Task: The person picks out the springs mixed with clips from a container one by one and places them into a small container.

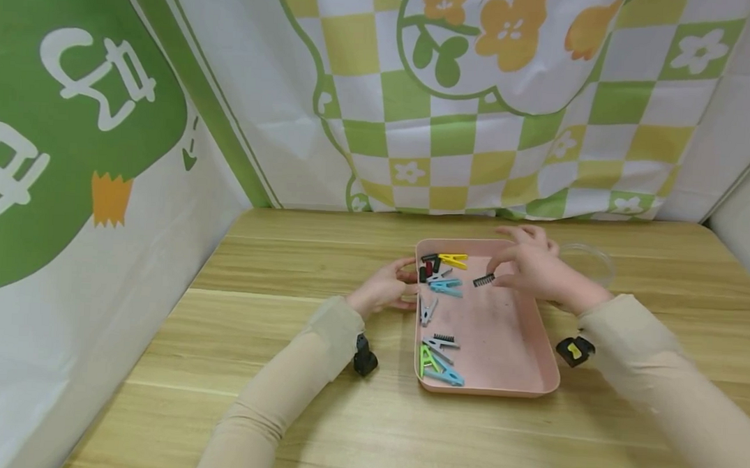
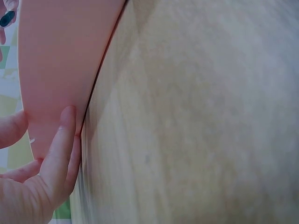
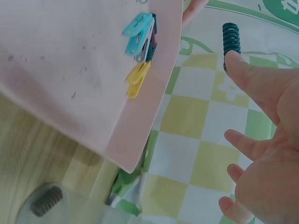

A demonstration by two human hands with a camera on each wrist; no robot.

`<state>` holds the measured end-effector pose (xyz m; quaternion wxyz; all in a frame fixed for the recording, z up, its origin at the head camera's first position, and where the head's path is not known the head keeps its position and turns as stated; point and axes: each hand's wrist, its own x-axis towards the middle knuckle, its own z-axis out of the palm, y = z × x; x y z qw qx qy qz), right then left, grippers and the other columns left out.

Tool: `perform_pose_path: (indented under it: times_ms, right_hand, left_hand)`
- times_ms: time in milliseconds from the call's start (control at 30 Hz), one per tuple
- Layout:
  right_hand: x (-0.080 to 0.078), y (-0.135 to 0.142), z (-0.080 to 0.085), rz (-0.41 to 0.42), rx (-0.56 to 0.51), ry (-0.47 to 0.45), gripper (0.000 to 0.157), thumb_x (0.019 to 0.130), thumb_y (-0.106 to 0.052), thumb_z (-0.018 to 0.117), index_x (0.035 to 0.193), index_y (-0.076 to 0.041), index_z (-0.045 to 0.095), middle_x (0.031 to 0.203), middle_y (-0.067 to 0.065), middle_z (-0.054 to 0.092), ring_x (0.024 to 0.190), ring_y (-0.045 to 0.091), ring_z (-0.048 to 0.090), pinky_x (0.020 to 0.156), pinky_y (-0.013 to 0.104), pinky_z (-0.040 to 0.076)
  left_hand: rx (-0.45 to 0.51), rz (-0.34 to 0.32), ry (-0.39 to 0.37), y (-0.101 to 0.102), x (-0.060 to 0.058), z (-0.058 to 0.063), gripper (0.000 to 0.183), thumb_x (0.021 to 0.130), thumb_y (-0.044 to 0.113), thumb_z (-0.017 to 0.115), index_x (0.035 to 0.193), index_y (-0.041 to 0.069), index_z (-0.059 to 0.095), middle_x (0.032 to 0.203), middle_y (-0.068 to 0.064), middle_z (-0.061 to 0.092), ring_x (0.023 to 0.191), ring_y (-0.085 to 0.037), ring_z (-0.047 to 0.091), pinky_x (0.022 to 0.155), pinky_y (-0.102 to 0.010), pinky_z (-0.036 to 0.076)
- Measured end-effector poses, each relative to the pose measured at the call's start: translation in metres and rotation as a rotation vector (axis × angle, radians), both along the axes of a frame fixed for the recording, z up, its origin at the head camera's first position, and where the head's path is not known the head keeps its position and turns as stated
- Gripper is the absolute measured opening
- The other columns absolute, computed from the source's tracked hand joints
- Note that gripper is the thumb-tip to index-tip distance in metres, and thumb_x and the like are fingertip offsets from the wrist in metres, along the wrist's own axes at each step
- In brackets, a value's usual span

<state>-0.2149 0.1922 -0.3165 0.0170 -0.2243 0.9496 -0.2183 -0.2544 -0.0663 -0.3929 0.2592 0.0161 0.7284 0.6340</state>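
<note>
My right hand [image 1: 530, 269] pinches a dark coil spring [image 1: 483, 280] between thumb and finger, above the far right part of a pink tray [image 1: 495, 365]. In the right wrist view the spring [image 3: 231, 37] looks dark green and stands up past the thumb; the other fingers are spread. My left hand [image 1: 386, 287] touches the tray's left wall from outside, with extended fingers against it. Along that wall inside lie a yellow clothespin [image 1: 453, 259], blue clothespins [image 1: 446, 287], grey ones [image 1: 427, 311], a green one [image 1: 428, 359] and another dark spring [image 1: 444, 338].
Right of the tray, partly behind my right hand, stands a clear round container [image 1: 606, 261]. A spring [image 3: 46, 201] lies in it in the right wrist view. The wooden table [image 1: 270, 327] meets a patterned cloth [image 1: 473, 140] at the back.
</note>
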Motion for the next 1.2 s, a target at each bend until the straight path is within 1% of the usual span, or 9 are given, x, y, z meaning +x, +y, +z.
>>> perform_pose_path:
  times_ms: [333, 467, 700, 833, 1200]
  right_hand:
    - [-0.002, 0.011, 0.007, -0.027, 0.01, -0.003, 0.008, 0.081, -0.013, 0.073, 0.089, -0.013, 0.073, 0.15, 0.024, 0.023, 0.132, 0.056, 0.003, 0.097, 0.077, 0.006]
    - [-0.004, 0.017, 0.009, -0.032, 0.029, 0.007, 0.01, 0.082, -0.014, 0.073, 0.092, -0.013, 0.073, 0.15, 0.024, 0.023, 0.131, 0.058, 0.003, 0.095, 0.077, 0.009]
    - [-0.008, 0.031, 0.015, -0.064, 0.04, 0.004, 0.013, 0.082, -0.014, 0.073, 0.095, -0.013, 0.073, 0.149, 0.026, 0.021, 0.13, 0.06, 0.003, 0.094, 0.076, 0.008]
    - [-0.01, 0.04, 0.017, -0.073, 0.055, -0.001, 0.017, 0.082, -0.015, 0.073, 0.098, -0.011, 0.072, 0.148, 0.029, 0.02, 0.128, 0.062, 0.003, 0.091, 0.076, 0.01]
    - [-0.011, 0.057, 0.021, -0.114, 0.049, -0.014, 0.017, 0.083, -0.017, 0.072, 0.098, -0.01, 0.072, 0.149, 0.028, 0.018, 0.13, 0.06, 0.001, 0.094, 0.074, 0.006]
  left_hand:
    - [-0.018, -0.011, 0.005, 0.001, 0.0, 0.001, 0.067, 0.093, -0.004, 0.052, 0.151, 0.014, 0.024, 0.139, -0.022, 0.043, 0.115, -0.034, 0.054, 0.088, -0.042, 0.055]
    - [-0.03, -0.015, 0.007, 0.0, 0.0, 0.001, 0.067, 0.093, -0.004, 0.052, 0.151, 0.014, 0.023, 0.139, -0.022, 0.043, 0.114, -0.034, 0.055, 0.088, -0.043, 0.055]
    - [-0.028, -0.011, 0.01, 0.0, 0.0, 0.0, 0.067, 0.093, -0.004, 0.052, 0.151, 0.014, 0.023, 0.138, -0.022, 0.044, 0.112, -0.034, 0.056, 0.087, -0.042, 0.055]
    - [-0.026, -0.011, 0.008, 0.0, 0.0, 0.0, 0.067, 0.093, -0.004, 0.052, 0.151, 0.014, 0.023, 0.138, -0.022, 0.044, 0.112, -0.033, 0.055, 0.087, -0.043, 0.055]
    - [-0.027, -0.014, 0.014, 0.0, 0.0, 0.0, 0.067, 0.093, -0.004, 0.052, 0.151, 0.014, 0.023, 0.137, -0.023, 0.044, 0.112, -0.033, 0.055, 0.087, -0.042, 0.055]
